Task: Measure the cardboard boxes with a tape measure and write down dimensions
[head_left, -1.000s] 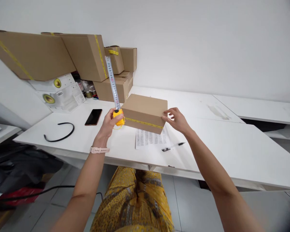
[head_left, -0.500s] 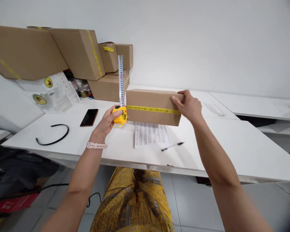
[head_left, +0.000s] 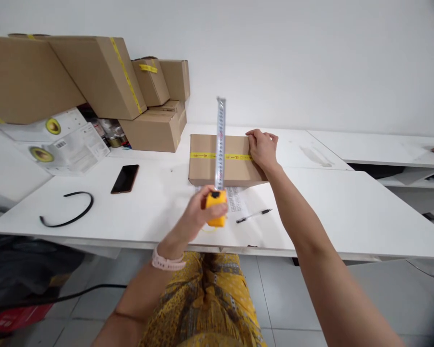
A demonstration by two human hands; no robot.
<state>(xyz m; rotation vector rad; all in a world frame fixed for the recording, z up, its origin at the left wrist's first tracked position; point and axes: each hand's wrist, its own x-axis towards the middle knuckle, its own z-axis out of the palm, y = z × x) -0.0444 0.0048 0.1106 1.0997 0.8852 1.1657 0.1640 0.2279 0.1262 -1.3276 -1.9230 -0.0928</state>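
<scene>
My left hand (head_left: 197, 212) is closed around a yellow tape measure (head_left: 216, 217). Its silver blade (head_left: 220, 140) stretches away from me, passing in front of a cardboard box (head_left: 202, 168) sealed with yellow tape. My right hand (head_left: 263, 148) grips that box by its right end, fingers at the far edge and thumb on the near face. A printed sheet (head_left: 235, 200) lies partly hidden under the box and behind the tape measure. Beside it rests a pen (head_left: 253, 216) with a black cap end.
Several cardboard boxes (head_left: 150, 130) are stacked at the back left, above white cartons with avocado pictures (head_left: 75, 149). A phone (head_left: 125, 179) and a black headband-like hoop (head_left: 88, 207) lie on the white table (head_left: 329, 212). A white wall stands behind.
My left hand has moved right and nearer to me with the tape measure, from the box's left end to its front. The box has tilted back and lower, still in my right hand.
</scene>
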